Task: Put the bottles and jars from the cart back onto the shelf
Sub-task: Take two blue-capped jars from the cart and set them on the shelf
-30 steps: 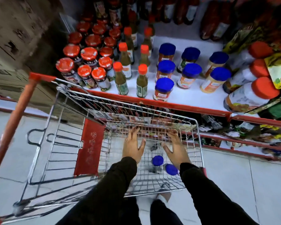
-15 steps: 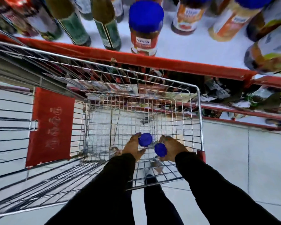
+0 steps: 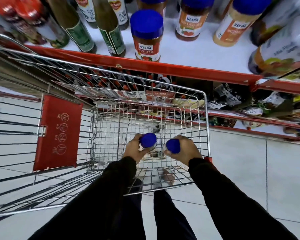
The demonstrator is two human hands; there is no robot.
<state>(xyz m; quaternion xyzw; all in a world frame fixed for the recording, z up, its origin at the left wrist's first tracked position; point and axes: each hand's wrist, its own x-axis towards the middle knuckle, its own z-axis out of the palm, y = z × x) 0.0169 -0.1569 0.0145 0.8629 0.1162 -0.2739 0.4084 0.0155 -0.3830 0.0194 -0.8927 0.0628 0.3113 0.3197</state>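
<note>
A: Item one, jar with blue cap [image 3: 148,139]. Where was it?

B: Low inside the wire cart [image 3: 205,108], toward six o'clock of the basket. The left hand [image 3: 134,149] was wrapped round its body, cap showing at the hand's two o'clock.

A: Item two?

B: A second blue-capped jar [image 3: 173,146], just beside the first, at its three o'clock. The right hand [image 3: 186,149] was closed round it likewise. Neither jar's label could be read.

A: Anything else logged in the cart?

B: No other bottle or jar showed on the mesh floor, though the arms hid part of it.

A: And the shelf [image 3: 171,66]?

B: At twelve o'clock of the cart, already well stocked: a pizza topping jar [image 3: 147,35] at the front edge, green sauce bottles [image 3: 111,32] at its nine o'clock, more blue-capped jars at its two o'clock. Bare white shelf lay beside the pizza topping jar, at its three o'clock.

A: Status?

B: By judgement, near the end. These two jars were gripped but not yet shelved; lifting and placing them remained.
</note>
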